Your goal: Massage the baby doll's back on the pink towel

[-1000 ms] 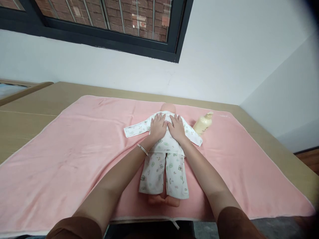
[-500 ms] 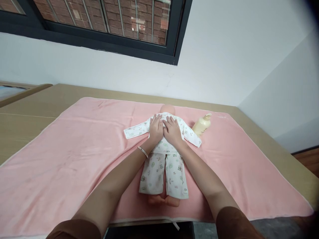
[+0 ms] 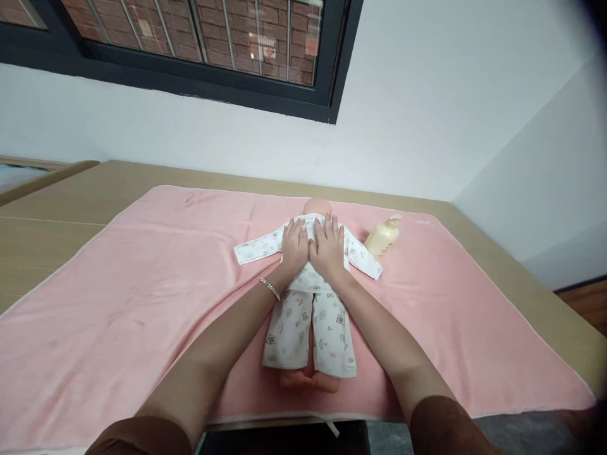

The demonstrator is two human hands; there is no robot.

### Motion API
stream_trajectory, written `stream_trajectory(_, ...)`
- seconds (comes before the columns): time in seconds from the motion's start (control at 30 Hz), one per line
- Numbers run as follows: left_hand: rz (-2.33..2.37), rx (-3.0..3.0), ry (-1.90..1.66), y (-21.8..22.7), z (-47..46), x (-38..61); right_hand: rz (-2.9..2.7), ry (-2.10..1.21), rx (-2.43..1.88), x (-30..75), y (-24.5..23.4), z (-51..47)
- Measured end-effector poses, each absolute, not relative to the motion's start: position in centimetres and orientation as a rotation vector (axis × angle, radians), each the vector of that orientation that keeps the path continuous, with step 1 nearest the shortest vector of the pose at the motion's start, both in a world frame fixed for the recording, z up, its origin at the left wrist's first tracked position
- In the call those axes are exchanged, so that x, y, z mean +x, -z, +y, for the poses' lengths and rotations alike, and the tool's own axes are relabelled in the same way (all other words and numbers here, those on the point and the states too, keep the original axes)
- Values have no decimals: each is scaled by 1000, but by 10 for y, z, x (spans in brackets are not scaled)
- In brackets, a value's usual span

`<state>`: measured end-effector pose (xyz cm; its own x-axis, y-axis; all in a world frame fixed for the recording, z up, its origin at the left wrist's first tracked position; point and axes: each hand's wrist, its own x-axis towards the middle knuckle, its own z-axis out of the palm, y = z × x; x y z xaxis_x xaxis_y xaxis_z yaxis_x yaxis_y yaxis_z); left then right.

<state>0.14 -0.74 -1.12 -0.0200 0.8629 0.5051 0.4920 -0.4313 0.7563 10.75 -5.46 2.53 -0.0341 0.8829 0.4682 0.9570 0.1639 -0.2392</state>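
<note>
A baby doll (image 3: 310, 278) in a white printed top and trousers lies on a pink blanket (image 3: 142, 303), its head away from me and its feet toward me. My left hand (image 3: 294, 245) rests flat on the left side of the doll's upper body, fingers stretched forward. Beside it, my right hand (image 3: 328, 246) lies flat on the right side with its fingers slightly spread. The two hands nearly touch at the thumbs. Both sleeves of the top reach out sideways. I cannot see the doll's face.
A pale yellow pump bottle (image 3: 382, 237) leans or lies on the blanket, right of the doll's sleeve. The wooden table (image 3: 128, 174) shows around the blanket's edges. Behind it rise a white wall (image 3: 403, 114) and a dark-framed window (image 3: 213, 79).
My right hand has turned so its fingers point more straight ahead and lie a little farther right. My left hand stays in nearly the same place on the doll.
</note>
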Motion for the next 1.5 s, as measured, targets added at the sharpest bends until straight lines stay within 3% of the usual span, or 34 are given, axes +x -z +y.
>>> stream_trajectory(0.7, 1457, 1997, -1261, 0, -11, 1, -2150, -45, -1939, 105, -44, -60)
stream_trajectory(0.93, 1640, 2208, -959, -14, -16, 4, -2355, -396, -1977, 143, -101, -80)
stream_trajectory(1.13, 1735, 2458, -683, -24, -42, 16, -2075, -391, -1870, 206, -165, -133)
stream_trajectory(1.33, 1216, 2538, -637, -36, -90, 40, -1699, -275, -2099, 250, -175, -149)
stream_trajectory(1.5, 835, 1660, -829, -72, -102, 84, -1576, -242, -2214, 269, -159, -125)
